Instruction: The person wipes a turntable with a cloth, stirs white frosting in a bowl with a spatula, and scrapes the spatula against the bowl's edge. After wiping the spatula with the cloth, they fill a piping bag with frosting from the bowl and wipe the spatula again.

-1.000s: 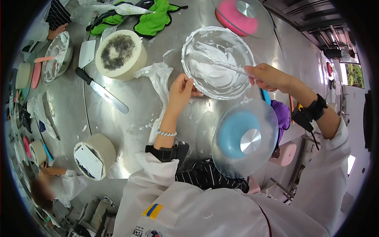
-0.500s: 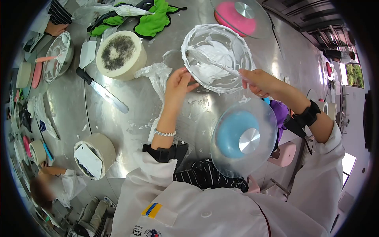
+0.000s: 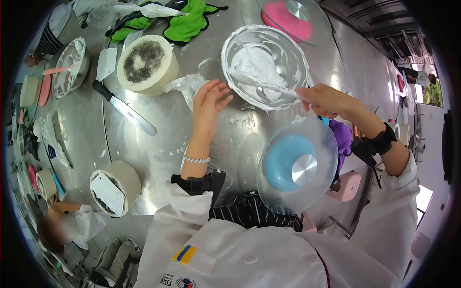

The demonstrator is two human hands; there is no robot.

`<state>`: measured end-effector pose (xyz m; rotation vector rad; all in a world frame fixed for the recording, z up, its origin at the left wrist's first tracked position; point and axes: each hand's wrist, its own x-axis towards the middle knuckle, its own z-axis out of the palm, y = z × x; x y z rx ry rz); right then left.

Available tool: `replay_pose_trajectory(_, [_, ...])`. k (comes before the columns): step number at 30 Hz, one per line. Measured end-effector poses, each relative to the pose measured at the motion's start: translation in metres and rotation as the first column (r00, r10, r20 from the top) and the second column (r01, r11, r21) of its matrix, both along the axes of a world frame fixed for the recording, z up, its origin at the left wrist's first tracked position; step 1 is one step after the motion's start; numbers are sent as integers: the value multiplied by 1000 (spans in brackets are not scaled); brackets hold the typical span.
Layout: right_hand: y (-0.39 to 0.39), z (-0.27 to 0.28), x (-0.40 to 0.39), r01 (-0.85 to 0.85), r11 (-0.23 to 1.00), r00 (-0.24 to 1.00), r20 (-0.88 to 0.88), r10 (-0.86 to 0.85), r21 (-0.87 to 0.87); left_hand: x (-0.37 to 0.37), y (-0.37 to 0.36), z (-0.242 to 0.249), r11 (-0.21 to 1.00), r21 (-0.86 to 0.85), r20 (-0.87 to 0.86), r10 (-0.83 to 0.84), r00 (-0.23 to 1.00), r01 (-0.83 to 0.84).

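The cream-coated spatula is gripped by the right hand, its tip seemingly dipped in the white cream. The bowl is set on the steel table, and the left hand is held open just beside it. Smoother strokes would be had with the rim braced and the blade pressed along the curved wall.

Bright, cool light leaves broad glare patches on the metal desk; daylight whitens the window at right. The fisheye view bends and darkens at its edges.
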<state>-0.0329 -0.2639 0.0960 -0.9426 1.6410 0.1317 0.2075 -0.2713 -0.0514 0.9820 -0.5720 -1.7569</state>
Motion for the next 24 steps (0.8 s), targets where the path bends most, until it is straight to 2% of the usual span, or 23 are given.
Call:
replay_pose_trajectory(1, [0,3,1,-71,997,997,-35,72,30,0,-2,1,998,-4,-26,-71,997,70])
replay_pose_trajectory(5, [-4,5,-7,-128,992,991,-41,128,22,-3,-3,-2,995,23,-52,-100,994,102])
replay_pose_trajectory(7, [-7,6,-5,-188,982,979,-75,189,22,-1,-4,-3,998,63,-27,-24,999,25])
replay_pose_trajectory(11, [-21,16,-10,-236,971,966,-102,239,44,-1,-7,-3,997,56,-19,-61,998,62])
replay_pose_trajectory(13, [-31,24,-17,-345,937,919,-184,348,46,-2,-6,-5,997,51,-37,-64,997,66])
replay_pose_trajectory(17, [-56,46,-38,-435,895,860,-252,444,93,-6,-4,-4,998,36,-32,-59,998,60])
replay_pose_trajectory(19, [-63,47,-46,-515,851,781,-353,515,104,-9,-4,-8,998,42,-35,-42,999,43])
replay_pose_trajectory(20, [-65,45,-47,-511,853,783,-354,512,105,-11,-5,-9,998,41,-37,-46,998,48])
replay_pose_trajectory(22, [-67,33,-42,-550,823,794,-215,568,142,-10,-4,-9,999,18,16,-43,999,43])
replay_pose_trajectory(24, [-65,17,-38,-533,840,823,-164,543,103,-8,-3,-9,999,-5,32,-52,998,52])
